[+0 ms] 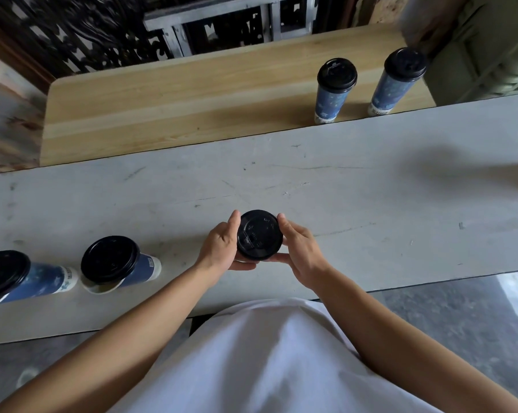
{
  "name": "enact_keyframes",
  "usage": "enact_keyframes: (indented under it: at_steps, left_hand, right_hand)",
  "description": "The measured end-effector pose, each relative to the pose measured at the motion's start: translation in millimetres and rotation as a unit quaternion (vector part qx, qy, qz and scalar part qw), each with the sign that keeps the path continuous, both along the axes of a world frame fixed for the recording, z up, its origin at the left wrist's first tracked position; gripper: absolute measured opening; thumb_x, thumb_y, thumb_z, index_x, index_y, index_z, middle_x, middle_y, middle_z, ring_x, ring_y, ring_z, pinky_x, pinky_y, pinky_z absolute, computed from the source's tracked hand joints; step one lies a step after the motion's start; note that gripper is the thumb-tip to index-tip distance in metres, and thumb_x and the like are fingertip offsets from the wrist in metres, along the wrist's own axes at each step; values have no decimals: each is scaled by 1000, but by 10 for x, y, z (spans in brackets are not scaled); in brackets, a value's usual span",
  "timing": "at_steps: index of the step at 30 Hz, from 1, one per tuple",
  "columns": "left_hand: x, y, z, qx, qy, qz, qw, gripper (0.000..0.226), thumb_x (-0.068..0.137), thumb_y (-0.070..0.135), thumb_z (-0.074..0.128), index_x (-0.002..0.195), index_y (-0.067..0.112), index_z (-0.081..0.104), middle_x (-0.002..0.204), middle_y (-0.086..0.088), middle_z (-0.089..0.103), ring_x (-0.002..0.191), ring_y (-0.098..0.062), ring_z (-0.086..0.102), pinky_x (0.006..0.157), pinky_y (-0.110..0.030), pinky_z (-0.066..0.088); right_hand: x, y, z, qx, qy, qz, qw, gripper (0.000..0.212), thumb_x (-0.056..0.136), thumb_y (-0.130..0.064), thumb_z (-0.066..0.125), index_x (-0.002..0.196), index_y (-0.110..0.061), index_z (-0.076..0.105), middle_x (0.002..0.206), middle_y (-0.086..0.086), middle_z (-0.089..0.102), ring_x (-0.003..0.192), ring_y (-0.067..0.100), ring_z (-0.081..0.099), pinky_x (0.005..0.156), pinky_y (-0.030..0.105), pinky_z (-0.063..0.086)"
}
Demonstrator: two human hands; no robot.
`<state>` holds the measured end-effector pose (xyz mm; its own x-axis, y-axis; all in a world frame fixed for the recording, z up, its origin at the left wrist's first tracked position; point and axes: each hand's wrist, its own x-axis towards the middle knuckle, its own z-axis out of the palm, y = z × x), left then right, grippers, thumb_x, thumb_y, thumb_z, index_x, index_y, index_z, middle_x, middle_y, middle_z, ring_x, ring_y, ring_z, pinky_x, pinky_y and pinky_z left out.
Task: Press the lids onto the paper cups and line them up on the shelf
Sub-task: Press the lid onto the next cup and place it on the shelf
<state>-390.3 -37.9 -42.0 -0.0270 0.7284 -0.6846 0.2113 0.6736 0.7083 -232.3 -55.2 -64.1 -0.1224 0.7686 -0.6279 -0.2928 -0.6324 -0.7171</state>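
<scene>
**Both hands around the lidded cup at the tabletop's near edge**

I hold one paper cup between my two hands. My left hand point(222, 245) wraps the left side of it, and my right hand point(304, 248) wraps the right side, with the thumbs under the near rim. I see mostly its black lid point(259, 234) from above; the lid sits on top of the cup, and the cup body under it is hidden from me. I cannot tell if the lid is pressed fully down.

The held cup is over the grey tabletop point(371, 186), near its front edge and close to my body. To the left of this cup, two more cups stand on the same tabletop: the nearer cup point(119, 265) and, further left, the far-left cup point(16, 278). Both are blue with a black lid resting on top, and they stand apart from each other.

Behind the held cup, beyond the tabletop, is the wooden shelf point(177, 105). On it, to the right, two blue cups stand upright side by side with lids on: the left shelf cup point(332, 90) and the right shelf cup point(396, 81). They are close but not touching.
</scene>
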Motion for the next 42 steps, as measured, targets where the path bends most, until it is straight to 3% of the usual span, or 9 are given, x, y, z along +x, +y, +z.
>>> enact_keyframes:
  at_steps: [8,16,22,27,30,33,36,39,42]
  left_hand:
    - [-39,1,-105,-9,-23,32,999,60,100,62,36,110,14,69,101,-23,75,78,-45,74,81,-58,60]
    - [-67,-91,-145,-33,-39,94,994,61,101,64,27,111,20,68,102,-16,76,78,-41,75,66,-42,63]
    - [-114,38,-70,-43,-2,69,997,56,102,63,27,121,23,61,104,-14,75,76,-33,76,64,-47,63]
    - [-185,94,-19,-107,-55,126,985,58,98,68,34,115,21,62,108,-19,74,78,-36,75,72,-47,62]
    - [-233,189,2,-105,-75,171,977,65,96,71,35,121,17,60,114,-22,70,71,-36,75,62,-42,62]
    - [-311,326,63,-97,-100,170,976,73,94,75,29,115,15,64,109,-24,70,62,-31,73,55,-37,58]
    - [-375,471,117,-107,-110,135,979,81,90,80,18,100,17,68,89,-22,71,45,-25,59,56,-32,52]
    - [-387,635,61,-91,-101,149,979,82,90,80,13,99,22,71,92,-18,75,53,-27,61,57,-32,54]
    - [-424,816,-199,-49,-57,199,977,75,96,74,20,107,17,67,99,-12,73,81,-33,68,74,-39,59]
  right_hand:
    - [-9,84,-5,20,-16,19,999,43,107,-36,42,119,-6,72,110,16,74,99,24,73,73,49,63]
    - [-130,112,-36,46,-74,40,995,48,106,-45,41,117,-11,72,108,12,76,95,27,75,75,52,63]
    - [-181,213,39,51,-191,72,978,52,104,-54,36,106,-18,73,99,7,76,63,28,73,77,38,60]
    - [-182,193,-15,21,-3,59,998,52,102,-54,41,120,-17,72,122,7,70,106,22,65,82,43,62]
    - [-115,249,-48,35,46,109,992,52,83,-47,64,129,-22,66,118,-5,68,105,17,59,88,41,58]
    - [-42,407,-19,107,-41,230,966,72,72,-31,76,141,-33,55,115,-5,70,98,12,62,83,24,49]
    - [-60,623,46,161,-153,256,941,82,73,-9,85,144,-26,49,120,-5,66,103,10,59,79,8,46]
    - [-89,911,109,171,-259,271,911,80,71,-11,88,139,-22,49,112,-4,65,99,15,62,82,24,51]
    - [-110,1283,185,167,-404,324,839,80,68,-30,90,137,-22,49,115,-2,62,103,23,60,83,32,46]
